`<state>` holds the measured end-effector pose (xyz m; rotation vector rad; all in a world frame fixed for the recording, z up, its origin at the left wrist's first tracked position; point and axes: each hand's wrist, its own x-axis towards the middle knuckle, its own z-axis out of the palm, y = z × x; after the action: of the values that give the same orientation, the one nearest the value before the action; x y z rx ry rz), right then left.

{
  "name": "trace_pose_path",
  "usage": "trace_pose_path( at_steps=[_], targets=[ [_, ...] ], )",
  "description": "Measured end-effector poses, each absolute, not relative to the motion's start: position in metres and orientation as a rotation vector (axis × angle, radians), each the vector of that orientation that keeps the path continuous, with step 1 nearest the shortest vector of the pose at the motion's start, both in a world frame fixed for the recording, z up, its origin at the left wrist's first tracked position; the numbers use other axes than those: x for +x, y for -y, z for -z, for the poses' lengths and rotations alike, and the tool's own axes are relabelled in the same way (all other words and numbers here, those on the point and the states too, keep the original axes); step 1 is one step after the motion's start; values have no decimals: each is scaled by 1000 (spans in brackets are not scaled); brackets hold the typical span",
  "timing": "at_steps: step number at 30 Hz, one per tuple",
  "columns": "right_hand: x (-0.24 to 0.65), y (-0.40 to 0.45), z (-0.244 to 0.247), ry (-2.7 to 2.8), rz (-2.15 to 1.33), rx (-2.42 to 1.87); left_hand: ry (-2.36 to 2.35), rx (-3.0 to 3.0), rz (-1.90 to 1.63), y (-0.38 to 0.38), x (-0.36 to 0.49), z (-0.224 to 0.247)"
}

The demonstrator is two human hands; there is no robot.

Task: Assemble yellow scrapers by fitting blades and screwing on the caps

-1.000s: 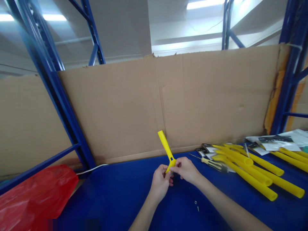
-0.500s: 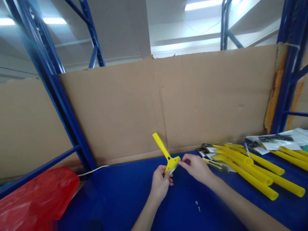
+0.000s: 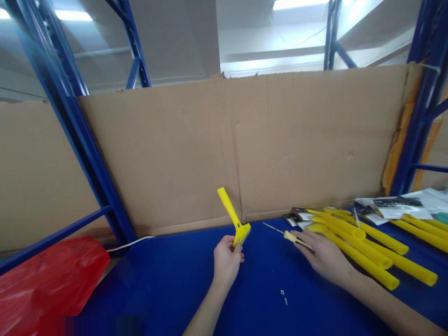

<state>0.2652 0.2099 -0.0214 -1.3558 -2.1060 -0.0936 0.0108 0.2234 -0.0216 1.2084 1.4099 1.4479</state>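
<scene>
My left hand pinches the head of a yellow scraper above the blue surface. The scraper's handle points up and to the left, and a thin metal blade edge shows along its head. Off to the right, my right hand grips a screwdriver with a pale yellow handle. Its slim shaft points left, toward the scraper but apart from it. A small screw and a little ring-shaped piece, perhaps a nut, lie on the surface below, between my forearms.
Several yellow scraper handles lie heaped on the blue table at right, beside packets. A red plastic bag lies at left. A cardboard wall closes off the back, between blue rack posts.
My right hand has left the scraper's head, moved right and picked up the screwdriver from the table. My left hand still holds the scraper, slightly farther left in view.
</scene>
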Motion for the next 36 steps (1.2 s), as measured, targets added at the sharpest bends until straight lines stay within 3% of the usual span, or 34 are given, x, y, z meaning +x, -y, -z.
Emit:
trace_pose_path(
  at_steps=[7,23,36],
  targets=[
    [233,-201,11,2224,-60,-1165,-1468,1297,-1449,-224,11,26],
    [225,-195,10,2284,-37,-1142,-1482,1434,-1405,-224,10,28],
    [219,-196,6,2002,-183,-1161,-1518,1598,-1369,-229,5,37]
  ],
)
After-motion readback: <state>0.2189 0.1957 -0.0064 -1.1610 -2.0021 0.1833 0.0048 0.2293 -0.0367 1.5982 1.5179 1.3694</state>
